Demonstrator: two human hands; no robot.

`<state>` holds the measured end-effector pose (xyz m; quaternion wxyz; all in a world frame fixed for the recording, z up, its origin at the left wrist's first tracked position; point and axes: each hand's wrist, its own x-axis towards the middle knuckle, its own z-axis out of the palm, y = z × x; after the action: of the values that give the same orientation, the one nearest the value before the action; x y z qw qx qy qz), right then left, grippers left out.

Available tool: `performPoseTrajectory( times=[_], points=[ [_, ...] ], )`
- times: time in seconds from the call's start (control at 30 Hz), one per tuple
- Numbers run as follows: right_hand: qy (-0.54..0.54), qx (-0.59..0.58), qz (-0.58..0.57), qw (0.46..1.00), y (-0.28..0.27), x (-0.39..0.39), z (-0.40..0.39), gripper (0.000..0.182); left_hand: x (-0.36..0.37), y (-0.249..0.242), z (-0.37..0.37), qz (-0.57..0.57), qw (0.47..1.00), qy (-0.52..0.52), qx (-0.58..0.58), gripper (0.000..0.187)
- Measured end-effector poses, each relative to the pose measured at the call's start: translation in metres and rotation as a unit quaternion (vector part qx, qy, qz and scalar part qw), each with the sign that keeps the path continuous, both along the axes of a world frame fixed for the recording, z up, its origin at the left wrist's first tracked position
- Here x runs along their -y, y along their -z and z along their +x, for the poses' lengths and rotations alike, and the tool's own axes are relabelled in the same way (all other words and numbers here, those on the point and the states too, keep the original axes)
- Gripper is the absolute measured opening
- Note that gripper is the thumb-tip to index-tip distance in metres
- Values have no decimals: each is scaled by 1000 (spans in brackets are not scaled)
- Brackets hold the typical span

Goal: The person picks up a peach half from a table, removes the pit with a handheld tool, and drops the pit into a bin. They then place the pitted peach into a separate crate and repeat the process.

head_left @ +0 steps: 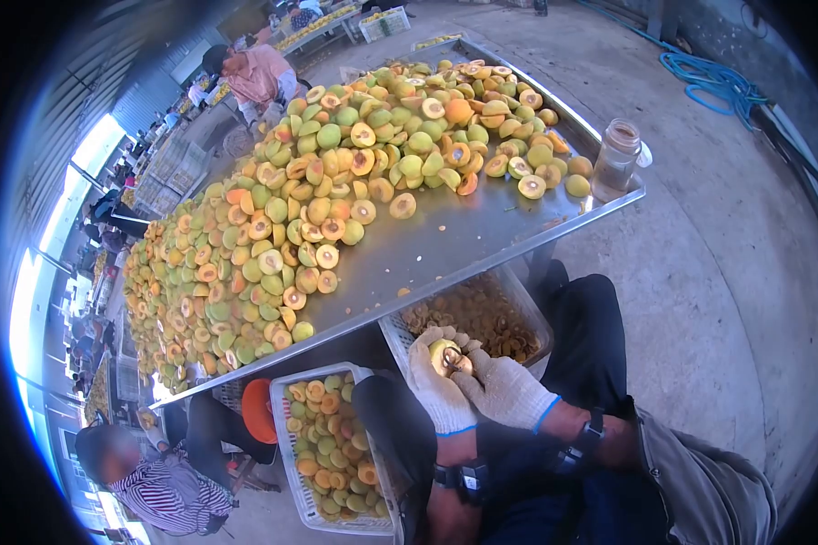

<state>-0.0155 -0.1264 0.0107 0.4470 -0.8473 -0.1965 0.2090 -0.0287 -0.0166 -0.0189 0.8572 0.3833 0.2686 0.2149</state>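
Observation:
My left hand (438, 392), in a white knit glove with a blue cuff edge, is closed around a halved yellow-green peach (441, 352). Its cut face is turned toward my right hand (511, 392), gloved the same way. The fingers of my right hand are curled and pressed close to that cut face, where a dark curved edge shows; I cannot tell what they grip. Just beneath both hands is a white plastic crate (542, 329) with many brown pits and scraps inside.
A metal table (427, 245) carries a large heap of halved peaches (327, 173). At its right corner stands a clear jar (616, 162). A white crate of peach halves (332, 445) sits left of my legs, by an orange stool (258, 411). Other people work nearby.

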Motion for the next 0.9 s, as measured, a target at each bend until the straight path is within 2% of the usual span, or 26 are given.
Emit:
performPoseTrajectory(
  times=[0.07, 0.13, 0.33, 0.57, 0.73, 0.8, 0.9],
  points=[
    [-4, 0, 5, 1000, 5, 0, 0, 50, 0, -6, -1, -7, 1000, -5, -7, 34],
    [-8, -1, 11, 1000, 5, 1, 0, 52, 1, -17, -2, 53, 998, 1, -19, 32],
    [-19, 9, -11, 1000, 1, 2, 2, 54, 2, -26, -1, 36, 998, 8, -45, 31],
    [-65, -51, 45, 996, -4, 14, 7, 56, 2, -18, -3, 74, 997, 1, -24, 33],
    [-74, -46, 32, 996, -5, 16, 5, 57, 5, -32, -2, 82, 994, 10, -72, 36],
    [-52, -81, 41, 994, -8, 17, 5, 48, 6, -38, -5, 110, 992, 25, -55, 37],
    [-74, -56, 82, 992, 1, 18, 4, 44, 8, -40, -8, 129, 991, 36, -7, 39]
  ],
)
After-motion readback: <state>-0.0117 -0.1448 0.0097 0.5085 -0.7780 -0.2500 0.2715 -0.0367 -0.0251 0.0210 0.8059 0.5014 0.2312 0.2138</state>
